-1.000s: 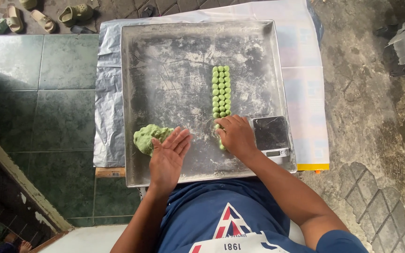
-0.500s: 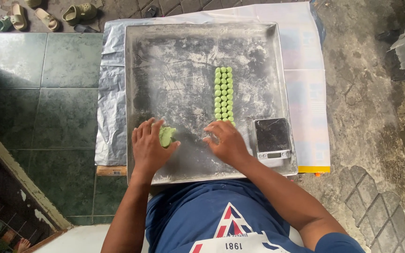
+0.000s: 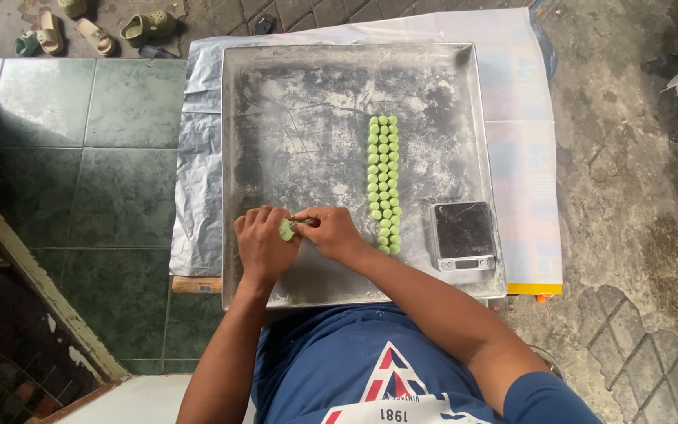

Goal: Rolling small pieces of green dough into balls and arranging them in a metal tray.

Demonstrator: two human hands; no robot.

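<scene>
While both hands meet over a floured metal tray, left hand cups green dough lump; right hand pinches at it, prob. portioning for adjacent rows of green balls.

Small digital scale on the tray's right; sandals on the tiled floor
</scene>
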